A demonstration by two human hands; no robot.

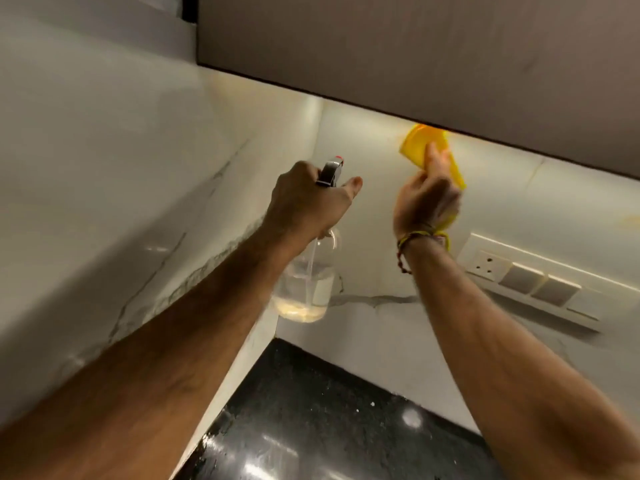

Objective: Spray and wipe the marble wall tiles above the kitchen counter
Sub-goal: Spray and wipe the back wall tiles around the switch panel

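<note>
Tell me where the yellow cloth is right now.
In the head view, the yellow cloth is right of centre, held by the right hand against the marble wall just under the upper cabinet.

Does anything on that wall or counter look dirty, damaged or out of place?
Yes, mildly. A faint yellowish stain marks the marble wall above the switch panel, and pale specks dot the black counter. Dark lines on the tiles look like natural veining, not cracks.

Overhead cabinet (415,53) caps the wall tiles (381,209); switch panel (533,282) juts right.
</note>
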